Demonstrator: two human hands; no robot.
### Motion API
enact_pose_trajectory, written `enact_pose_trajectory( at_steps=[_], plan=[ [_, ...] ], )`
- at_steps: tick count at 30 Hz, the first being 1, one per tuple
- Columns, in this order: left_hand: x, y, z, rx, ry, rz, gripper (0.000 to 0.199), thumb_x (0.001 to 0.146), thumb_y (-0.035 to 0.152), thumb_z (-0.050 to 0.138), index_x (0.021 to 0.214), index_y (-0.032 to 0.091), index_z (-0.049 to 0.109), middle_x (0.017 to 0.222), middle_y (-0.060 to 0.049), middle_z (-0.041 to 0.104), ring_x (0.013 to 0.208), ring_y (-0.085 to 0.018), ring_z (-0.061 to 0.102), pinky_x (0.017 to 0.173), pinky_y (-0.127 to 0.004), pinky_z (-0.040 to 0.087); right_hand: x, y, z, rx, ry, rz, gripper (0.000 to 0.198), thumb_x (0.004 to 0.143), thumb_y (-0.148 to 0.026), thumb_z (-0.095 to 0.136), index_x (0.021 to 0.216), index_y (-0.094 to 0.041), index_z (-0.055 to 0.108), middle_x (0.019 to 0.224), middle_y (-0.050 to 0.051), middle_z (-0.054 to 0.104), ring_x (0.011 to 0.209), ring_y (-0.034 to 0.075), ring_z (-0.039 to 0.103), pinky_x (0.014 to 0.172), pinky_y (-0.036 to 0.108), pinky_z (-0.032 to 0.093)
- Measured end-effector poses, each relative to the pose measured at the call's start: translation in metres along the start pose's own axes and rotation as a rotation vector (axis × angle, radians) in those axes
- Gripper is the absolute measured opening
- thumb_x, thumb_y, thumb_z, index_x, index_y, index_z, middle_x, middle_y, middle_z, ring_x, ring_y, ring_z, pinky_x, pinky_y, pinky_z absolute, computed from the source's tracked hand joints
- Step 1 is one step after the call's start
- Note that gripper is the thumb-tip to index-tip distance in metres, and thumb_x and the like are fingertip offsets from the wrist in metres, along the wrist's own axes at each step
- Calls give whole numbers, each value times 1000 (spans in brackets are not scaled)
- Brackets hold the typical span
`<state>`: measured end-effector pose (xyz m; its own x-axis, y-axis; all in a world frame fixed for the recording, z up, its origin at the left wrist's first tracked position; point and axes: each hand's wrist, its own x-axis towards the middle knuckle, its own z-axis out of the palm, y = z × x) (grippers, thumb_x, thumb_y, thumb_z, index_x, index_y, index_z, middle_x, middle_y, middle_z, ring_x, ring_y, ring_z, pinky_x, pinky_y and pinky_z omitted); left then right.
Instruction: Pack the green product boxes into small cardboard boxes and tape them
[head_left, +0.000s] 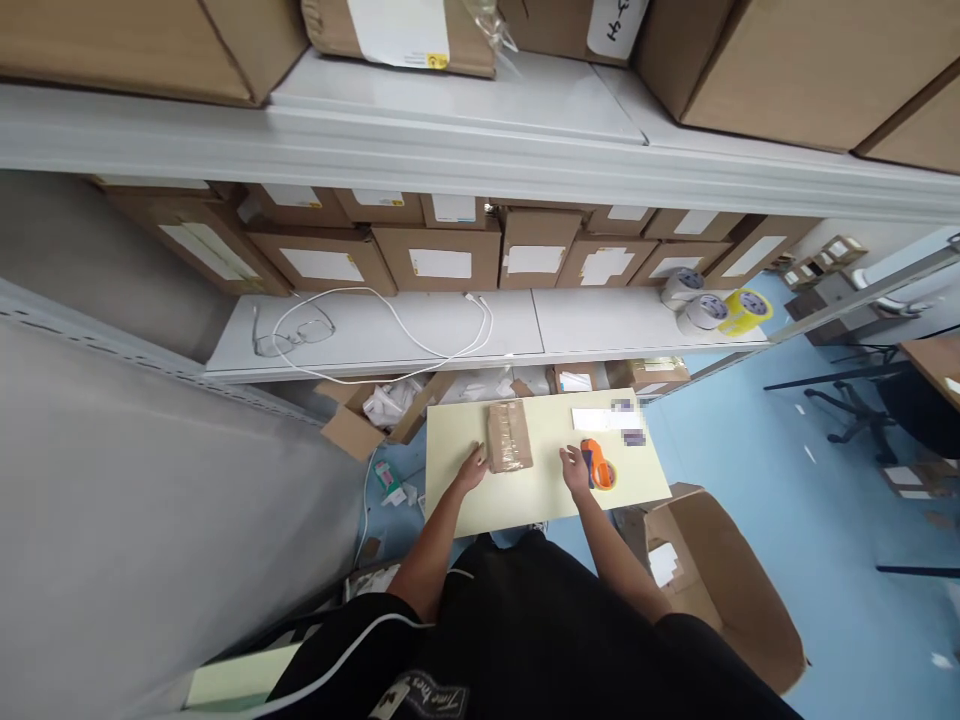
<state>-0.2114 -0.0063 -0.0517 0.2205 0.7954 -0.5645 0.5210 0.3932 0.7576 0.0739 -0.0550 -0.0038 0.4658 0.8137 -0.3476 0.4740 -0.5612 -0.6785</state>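
Parcel [509, 436], in the head view, lies taped on the table [529, 505]; left hand [472, 468] is loosely open at its left edge, probably to steady it; right hand [574, 470] is open, apparently empty, beside the tape dispenser [599, 464], likely placed for reach; shelf [600, 322] limits forward room; open carton [739, 560] crowds the right corner.

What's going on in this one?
A person is at a small table with both hands over it. The left hand is at the left edge of a taped box; whether it touches is hard to tell. The right hand is right beside an orange tape dispenser, with no visible hold on it. White paper lies toward the table's far right, and a shelf stands beyond the table.
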Motion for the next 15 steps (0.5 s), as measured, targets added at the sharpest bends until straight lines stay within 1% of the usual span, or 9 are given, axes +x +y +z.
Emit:
enact_pose_trajectory(
  at_steps=[2,4,5,6,8,11,13,15],
  plan=[
    [-9,-7,-1,-178,5,-1,69,92,62,60,152,28,53,157,-13,55,144,-30,54,114,-44,46,-8,-17,23,112,-130,18,46,90,-54,59,117,-19,71,111,12,78,100,25,73,82,32,56],
    [-14,-8,3,-335,5,31,68,92,64,59,150,28,56,151,-12,61,139,-30,58,111,-46,49,-18,-36,47,230,-274,-10,44,87,-53,65,115,-20,73,113,10,78,105,24,72,86,32,56],
    [-15,-8,6,-387,8,59,71,90,66,62,149,27,57,149,-13,62,137,-30,60,111,-46,49,-23,-45,57,264,-316,-35,42,86,-51,66,113,-20,74,111,8,79,104,25,72,86,33,56],
    [-16,-7,8,-425,7,91,75,87,66,66,149,25,57,147,-13,64,134,-30,62,111,-47,50,-26,-52,65,282,-335,-54,41,85,-49,67,112,-20,74,110,7,79,103,25,72,87,34,57],
    [-15,-4,10,-469,-6,152,83,81,66,73,149,22,56,142,-15,68,129,-30,66,111,-49,49,-30,-59,72,289,-319,-82,40,83,-43,65,114,-20,74,108,5,80,100,25,72,89,36,57],
    [-15,6,9,-451,-34,222,85,80,66,74,150,21,55,141,-15,68,130,-29,65,113,-49,48,-29,-59,65,303,-261,-110,44,80,-34,61,120,-19,72,114,6,80,101,26,72,93,38,56],
    [-18,19,9,-408,-48,267,82,83,64,71,151,21,54,148,-14,63,136,-29,60,117,-49,44,-28,-54,52,355,-222,-113,47,78,-34,62,122,-19,72,119,6,79,106,27,72,95,40,56],
    [-20,38,11,-356,-72,318,79,87,61,69,154,22,51,156,-13,56,144,-29,53,122,-48,39,-30,-48,35,466,-175,-123,49,76,-35,67,122,-19,72,122,8,78,110,27,71,98,42,55]
  ],
)
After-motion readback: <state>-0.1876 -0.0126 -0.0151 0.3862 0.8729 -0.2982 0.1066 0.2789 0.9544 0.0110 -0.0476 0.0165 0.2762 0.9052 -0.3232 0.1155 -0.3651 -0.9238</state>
